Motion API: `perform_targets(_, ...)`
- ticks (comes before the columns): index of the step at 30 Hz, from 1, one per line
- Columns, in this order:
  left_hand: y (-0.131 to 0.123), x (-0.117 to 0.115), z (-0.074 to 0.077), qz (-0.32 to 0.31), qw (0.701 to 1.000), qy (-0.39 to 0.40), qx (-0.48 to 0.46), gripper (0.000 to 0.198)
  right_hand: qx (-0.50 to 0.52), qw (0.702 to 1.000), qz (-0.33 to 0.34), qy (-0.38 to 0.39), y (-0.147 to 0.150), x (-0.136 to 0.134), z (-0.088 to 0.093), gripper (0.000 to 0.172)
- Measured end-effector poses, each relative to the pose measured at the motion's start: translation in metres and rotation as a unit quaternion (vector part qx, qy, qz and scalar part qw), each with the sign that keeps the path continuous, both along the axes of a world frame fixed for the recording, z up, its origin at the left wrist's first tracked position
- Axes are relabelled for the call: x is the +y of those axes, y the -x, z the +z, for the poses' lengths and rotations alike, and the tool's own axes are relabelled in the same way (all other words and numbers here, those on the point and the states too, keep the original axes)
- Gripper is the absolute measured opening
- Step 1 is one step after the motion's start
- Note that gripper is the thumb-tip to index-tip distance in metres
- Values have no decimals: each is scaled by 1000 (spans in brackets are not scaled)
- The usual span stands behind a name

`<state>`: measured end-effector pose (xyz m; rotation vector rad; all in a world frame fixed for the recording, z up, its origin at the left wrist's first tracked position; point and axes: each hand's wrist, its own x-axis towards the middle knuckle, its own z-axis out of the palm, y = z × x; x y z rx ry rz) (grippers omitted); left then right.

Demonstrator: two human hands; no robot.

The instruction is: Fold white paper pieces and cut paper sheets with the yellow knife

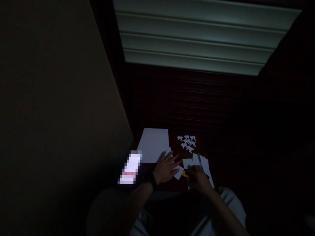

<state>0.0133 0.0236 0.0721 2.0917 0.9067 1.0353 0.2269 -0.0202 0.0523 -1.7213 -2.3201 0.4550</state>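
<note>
My left hand (166, 167) lies with its fingers spread over small pieces of white paper (178, 172) on a dark red table (172, 186). To its right, my right hand (199, 177) has curled fingers at a yellow-handled tool (185, 174), above more white sheets (209, 177). A slim pointed object (199, 159) rests on those sheets just past my right fingers. Several small white paper cutouts (188, 143) are grouped farther back on the table.
A large white sheet (154, 144) lies at the back left. A lit, pixelated screen (130, 167) is at the left edge. A wall (61, 82) rises on the left, and a slatted panel (192, 42) stands behind the table. My knees are below the front edge.
</note>
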Motion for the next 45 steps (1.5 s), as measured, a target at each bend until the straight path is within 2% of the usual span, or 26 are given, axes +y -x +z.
perform_targets(3, 0, 0, -19, 23, 998, -15, 48, 32, -2, 1000, -2, -9, 2, -2, -3, 43)
perform_targets(6, -3, -9, -27, 90, 994, -11, 64, 35, 7, 1000, -1, -14, 4, -4, -6, 40)
perform_targets(12, -24, -34, -32, 208, 977, 25, 34, 41, 41, 999, -22, -29, 2, -10, -7, 33)
perform_targets(17, -38, -55, -30, 305, 946, 95, -53, 51, 21, 999, -38, -21, -5, -14, -6, 32)
perform_targets(19, -37, -57, -22, 300, 946, 102, -64, 53, 13, 999, -40, -18, -7, -14, -6, 31)
perform_targets(20, -34, -56, -16, 277, 953, 102, -63, 52, 12, 999, -40, -18, -7, -14, -6, 30)
perform_targets(24, -13, -38, 3, 90, 984, 138, -74, 38, 11, 999, -31, -20, -5, -12, -5, 30)
perform_targets(26, -2, -28, 3, 40, 991, 123, -35, 35, 12, 999, -26, -20, -4, -10, -6, 29)
perform_targets(30, 5, -25, -13, 77, 991, 106, 21, 37, 20, 999, -18, -27, -2, -9, -9, 29)
perform_targets(33, -1, -35, -25, 165, 983, 78, 6, 40, 22, 999, -14, -20, -1, -8, -10, 32)
perform_targets(37, -9, -45, -32, 247, 964, 98, 8, 45, 20, 1000, -6, -5, -1, -4, -7, 34)
perform_targets(40, -10, -46, -35, 262, 960, 88, 45, 46, 17, 1000, 5, 1, -2, -2, -5, 36)
perform_targets(45, -10, -41, -33, 255, 965, 61, 25, 44, 19, 1000, 8, 8, -3, -2, -7, 40)
